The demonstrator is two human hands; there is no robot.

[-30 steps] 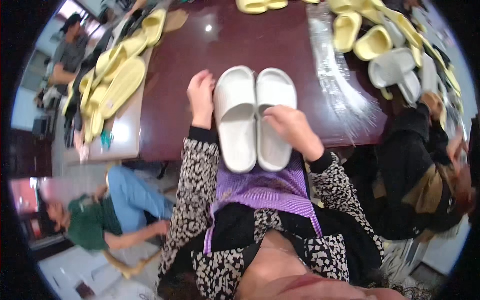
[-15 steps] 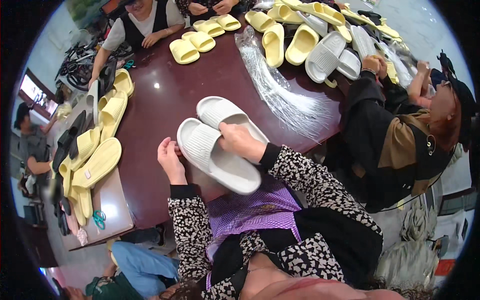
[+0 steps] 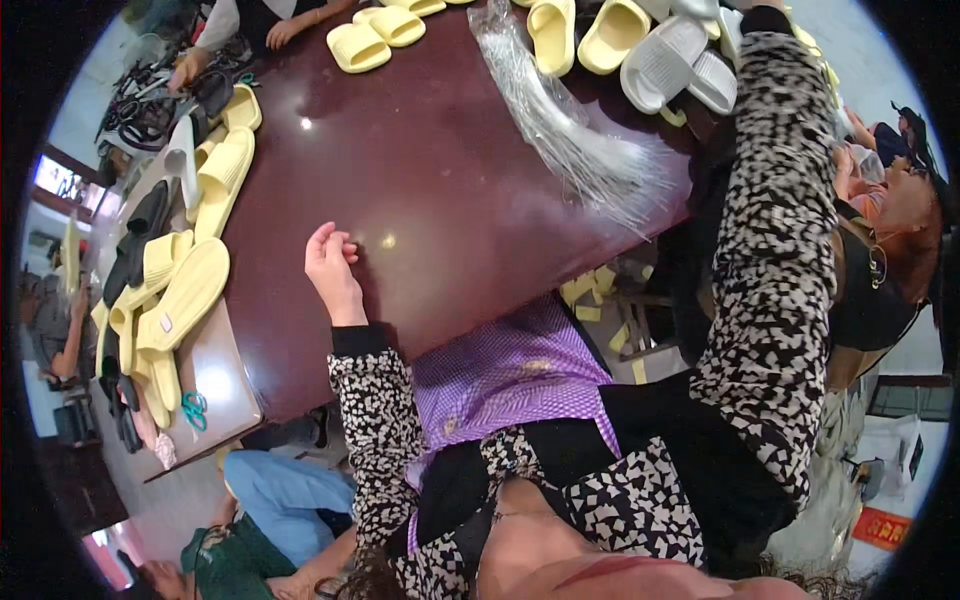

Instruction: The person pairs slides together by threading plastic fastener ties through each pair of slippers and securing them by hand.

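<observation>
My left hand [image 3: 333,262] hovers over the near part of the dark red table [image 3: 400,150], fingers loosely curled and nothing in them. My right arm stretches far forward to the upper right, and only a sliver of my right hand [image 3: 772,4] shows at the picture's upper edge. Its fingers are cut off, so what it holds cannot be seen. Nearest to that arm lie a grey ribbed slide slipper [image 3: 662,65] and another grey slipper [image 3: 713,82]. Yellow slippers [image 3: 613,36] lie left of them.
A bundle of clear plastic ties [image 3: 575,130] lies along the table's right side. Yellow slippers [image 3: 225,180] and black slippers [image 3: 145,225] line the left edge, near teal scissors [image 3: 195,411]. More yellow slippers [image 3: 358,47] stand at the far edge. People sit around the table.
The pair of light grey slippers has left the middle of the table. My right arm has swung from there to the far upper right. My left hand has stayed nearly in place.
</observation>
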